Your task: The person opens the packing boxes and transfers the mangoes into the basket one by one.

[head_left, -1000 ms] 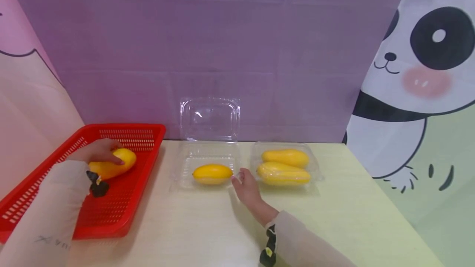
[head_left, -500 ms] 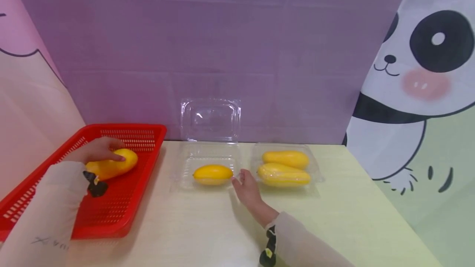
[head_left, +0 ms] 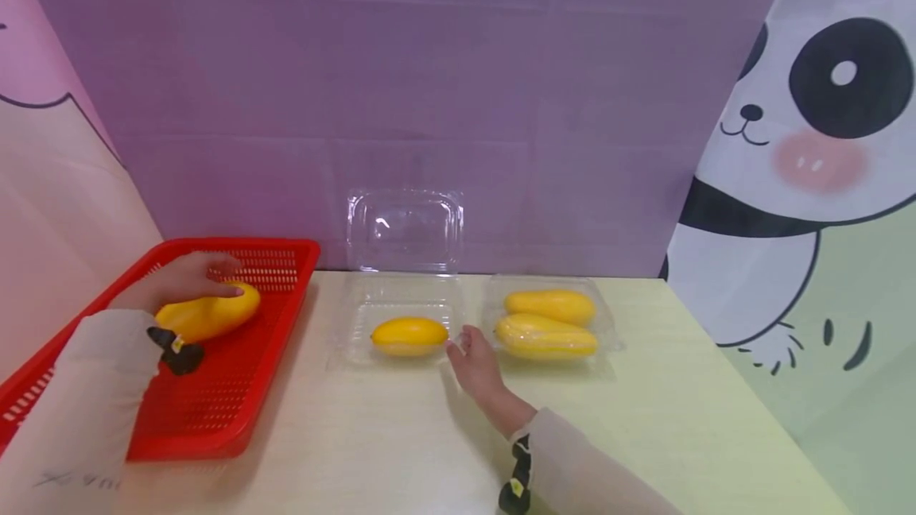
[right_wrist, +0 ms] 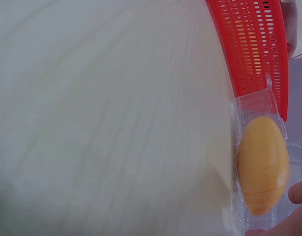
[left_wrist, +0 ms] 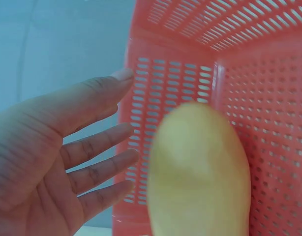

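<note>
A long, smooth yellow fruit [head_left: 215,318] like a papaya lies in the red basket [head_left: 277,356]. My left hand [head_left: 188,276] is over it; in the left wrist view its fingers [left_wrist: 99,169] are spread, with a gap between them and the fruit [left_wrist: 200,167]. A shorter yellow fruit [head_left: 409,337] sits in a clear plastic clamshell box [head_left: 358,308] whose lid [head_left: 405,230] stands up. My right hand [head_left: 478,364] is at the box's right front corner, thumb and fingers curled round its edge. The fruit [right_wrist: 263,164] lies just beyond those fingertips in the right wrist view.
Right of the raised-lid box, another clear box [head_left: 608,324] holds two long yellow fruits [head_left: 547,337]. Both boxes stand near the table's [head_left: 372,435] back edge, before a purple backdrop [head_left: 429,86]. A panda-print sheet [head_left: 766,269] hangs at the right.
My left hand has loosened from the fruit in the basket and lifted slightly, its fingers spreading. The fruit has shifted a little to the left. My right hand stays at the box.
</note>
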A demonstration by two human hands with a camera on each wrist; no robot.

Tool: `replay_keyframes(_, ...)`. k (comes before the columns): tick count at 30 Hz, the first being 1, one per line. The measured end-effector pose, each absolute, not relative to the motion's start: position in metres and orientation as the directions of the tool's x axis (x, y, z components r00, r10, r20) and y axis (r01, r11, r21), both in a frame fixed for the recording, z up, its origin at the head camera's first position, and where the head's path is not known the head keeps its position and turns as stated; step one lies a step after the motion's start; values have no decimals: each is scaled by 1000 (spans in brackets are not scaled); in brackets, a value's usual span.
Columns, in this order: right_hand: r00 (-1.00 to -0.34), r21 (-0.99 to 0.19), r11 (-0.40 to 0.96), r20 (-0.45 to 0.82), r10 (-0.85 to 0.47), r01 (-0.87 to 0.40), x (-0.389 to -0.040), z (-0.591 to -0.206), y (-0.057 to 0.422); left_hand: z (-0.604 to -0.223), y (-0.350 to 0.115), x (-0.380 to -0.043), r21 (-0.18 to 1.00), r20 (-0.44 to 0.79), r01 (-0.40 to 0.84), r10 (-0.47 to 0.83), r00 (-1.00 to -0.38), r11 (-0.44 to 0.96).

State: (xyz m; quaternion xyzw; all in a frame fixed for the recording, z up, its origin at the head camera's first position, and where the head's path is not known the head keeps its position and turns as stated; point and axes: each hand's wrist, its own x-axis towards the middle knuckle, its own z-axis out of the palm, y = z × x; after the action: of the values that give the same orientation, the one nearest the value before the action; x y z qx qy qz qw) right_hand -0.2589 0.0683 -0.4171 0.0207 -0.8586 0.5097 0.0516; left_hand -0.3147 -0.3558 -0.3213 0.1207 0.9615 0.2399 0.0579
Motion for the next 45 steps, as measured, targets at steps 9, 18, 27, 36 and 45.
replay_keyframes(9,-988,-866,483,155,12,-130,-261,-422,71,-297,-332,-306,503,-48,169,223,-974,848)
replay_keyframes(18,-983,-849,506,185,12,-153,-263,-424,72,-280,-301,-308,501,39,287,310,-950,817)
replay_keyframes(27,-984,-858,489,180,5,-154,-261,-421,73,-265,-256,-307,462,97,378,378,-921,803)
replay_keyframes(36,-985,-854,499,173,8,-146,-260,-417,73,-266,-225,-309,468,134,435,425,-895,769)
replay_keyframes(45,-974,-854,482,226,1,-197,-268,-435,75,-276,-200,-311,561,141,475,488,-862,678)
